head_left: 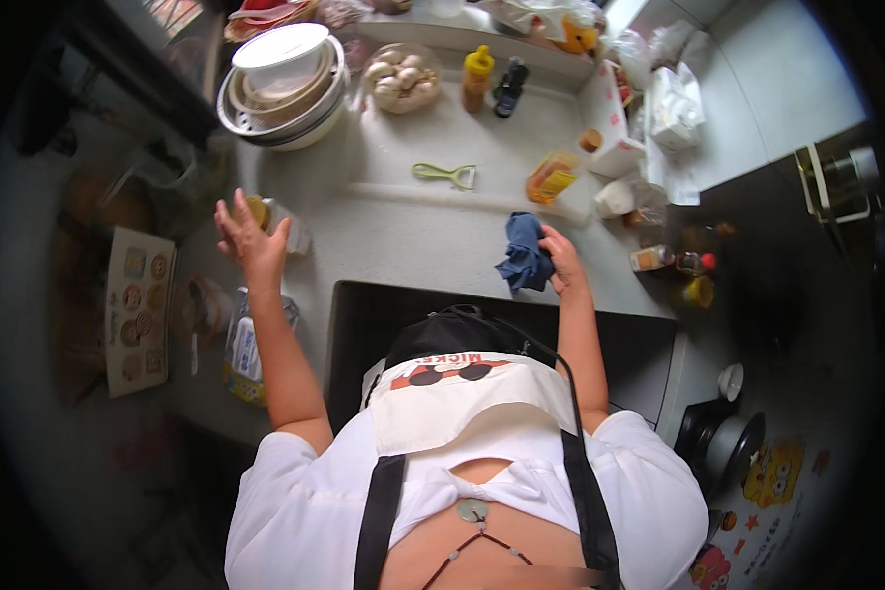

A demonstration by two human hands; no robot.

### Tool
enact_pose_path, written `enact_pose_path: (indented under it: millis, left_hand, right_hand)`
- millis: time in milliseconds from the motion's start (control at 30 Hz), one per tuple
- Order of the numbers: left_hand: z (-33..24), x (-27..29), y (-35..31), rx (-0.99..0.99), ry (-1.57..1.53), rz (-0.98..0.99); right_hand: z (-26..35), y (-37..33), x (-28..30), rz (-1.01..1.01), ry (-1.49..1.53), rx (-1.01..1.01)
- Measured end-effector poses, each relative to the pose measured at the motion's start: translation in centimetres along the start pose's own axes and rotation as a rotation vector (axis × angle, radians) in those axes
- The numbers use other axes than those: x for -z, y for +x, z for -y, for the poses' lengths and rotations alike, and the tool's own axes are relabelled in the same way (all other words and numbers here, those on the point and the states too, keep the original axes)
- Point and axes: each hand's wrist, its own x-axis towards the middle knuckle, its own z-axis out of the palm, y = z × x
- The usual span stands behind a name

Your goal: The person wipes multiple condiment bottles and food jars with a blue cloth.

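Observation:
A dark blue cloth (524, 254) is bunched up in my right hand (563, 260), just above the worktop near its front edge. My left hand (253, 248) is raised over the left part of the worktop with its fingers spread, holding nothing. Close beside it is a jar (259, 210) with a yellow lid, partly hidden by the fingers; whether the hand touches it I cannot tell. A green peeler (444, 175) lies farther back, between the two hands. Just beyond the cloth is a bottle of amber liquid (553, 178) with a brown cap.
Stacked bowls and basins (283, 88) stand at the back left, beside a clear container of garlic bulbs (401, 79). A yellow-capped bottle (477, 79) and a small dark bottle (509, 88) are behind the peeler. Several small bottles (651, 259) line the right side. A wipes pack (247, 344) lies near my left forearm.

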Motion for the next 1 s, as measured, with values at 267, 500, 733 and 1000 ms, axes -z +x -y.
enact_pose_path:
  millis: [267, 500, 733, 1000]
  left_hand:
    - [-11.1, -2.3, -3.6, -0.340, -0.471, -0.042]
    - [-24.9, -8.9, -7.7, -0.540, -0.760, 0.369]
    - [-33.7, -13.5, -8.2, -0.594, -0.752, 0.553]
    - [-34.3, -14.0, -8.8, -0.445, -1.021, 0.669]
  right_hand:
    - [3.3, -0.1, 4.3, -0.012, -0.076, 0.041]
    - [4.8, -2.1, 10.7, -0.103, -0.015, 0.063]
    - [5.2, -3.7, 15.3, -0.187, 0.037, 0.106]
    - [5.5, -4.3, 17.0, -0.115, -0.032, 0.140]
